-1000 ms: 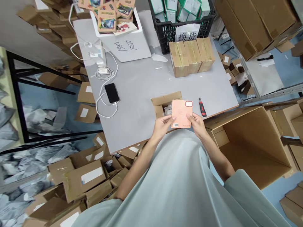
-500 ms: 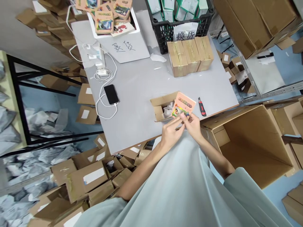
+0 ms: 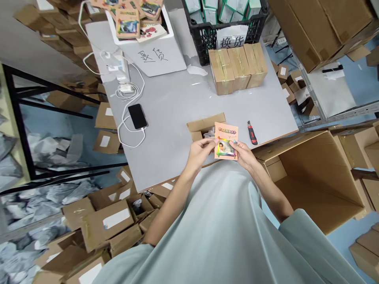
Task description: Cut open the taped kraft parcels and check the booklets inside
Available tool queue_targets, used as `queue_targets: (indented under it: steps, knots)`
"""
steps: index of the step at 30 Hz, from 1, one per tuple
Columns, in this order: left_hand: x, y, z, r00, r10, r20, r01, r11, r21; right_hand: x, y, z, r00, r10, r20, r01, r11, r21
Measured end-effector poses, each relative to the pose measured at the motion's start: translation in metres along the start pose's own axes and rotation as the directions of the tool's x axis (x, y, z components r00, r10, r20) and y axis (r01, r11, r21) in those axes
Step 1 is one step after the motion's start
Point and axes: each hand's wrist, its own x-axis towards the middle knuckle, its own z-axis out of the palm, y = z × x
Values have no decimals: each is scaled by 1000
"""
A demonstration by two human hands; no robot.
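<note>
A small peach-coloured booklet [image 3: 226, 136] with a rainbow-framed picture on its cover is held upright between both hands near the table's front edge. My left hand [image 3: 200, 153] pinches its left side, and my right hand [image 3: 243, 153] grips the right side with the thumb on the cover. Just behind the booklet sits a small open cardboard box [image 3: 195, 127] with crumpled whitish plastic inside, partly hidden by my left hand. A red and black box cutter [image 3: 252, 133] lies to the right of the booklet.
On the grey table [image 3: 174, 106] lie a phone [image 3: 137, 116] with a white cable and three taped cartons [image 3: 237, 69]. Behind stand a white bin [image 3: 154, 55] of similar booklets and a black crate [image 3: 201, 43]. A large open carton [image 3: 314, 181] stands right; boxes and grey parcels fill the floor left.
The booklet has come lower and turned from tilted to nearly straight. My left hand has moved from its bottom edge to its left side, my right hand to its right side.
</note>
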Motion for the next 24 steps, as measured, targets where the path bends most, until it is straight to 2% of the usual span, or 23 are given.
queue_targets:
  steps: [3, 6, 8, 10, 12, 13, 14, 16, 18, 20, 22, 24]
  knots:
    - [-9, 4, 18, 993, 110, -35, -100, 975, 200, 10, 9, -4, 995, 102, 0, -101, 994, 50]
    - [-19, 11, 35, 975, 219, -34, -178, 868, 463, 16, 20, -7, 983, 183, 24, -184, 982, 42]
    - [-21, 11, 38, 969, 246, -4, -207, 825, 526, 17, 24, -9, 981, 187, 49, -187, 982, -2]
    - [-15, 5, 30, 969, 245, 15, -221, 846, 486, 14, 23, -12, 992, 113, 62, -108, 991, -78]
    - [-4, -6, 14, 967, 255, 14, -239, 886, 398, 9, 17, -15, 995, -92, 31, 96, 973, -208]
    - [1, -13, 5, 960, 279, 13, -264, 895, 360, 6, 13, -15, 973, -229, 18, 224, 928, -297]
    - [7, -20, -4, 947, 321, 18, -308, 890, 336, 4, 9, -16, 932, -363, 21, 341, 854, -394]
    - [14, -31, -18, 906, 419, 53, -415, 858, 303, -2, 0, -14, 837, -543, 72, 487, 678, -550]
    - [14, -37, -25, 866, 496, 68, -493, 821, 288, -5, -6, -11, 795, -592, 133, 535, 581, -614]
    - [11, -40, -27, 851, 524, 33, -510, 810, 289, -7, -9, -8, 801, -580, 149, 535, 580, -614]
    - [6, -43, -26, 874, 485, -30, -458, 842, 284, -7, -9, -7, 838, -534, 117, 486, 631, -605]
    - [2, -48, -26, 922, 377, -86, -347, 905, 246, -6, -8, -8, 878, -476, 38, 404, 699, -590]
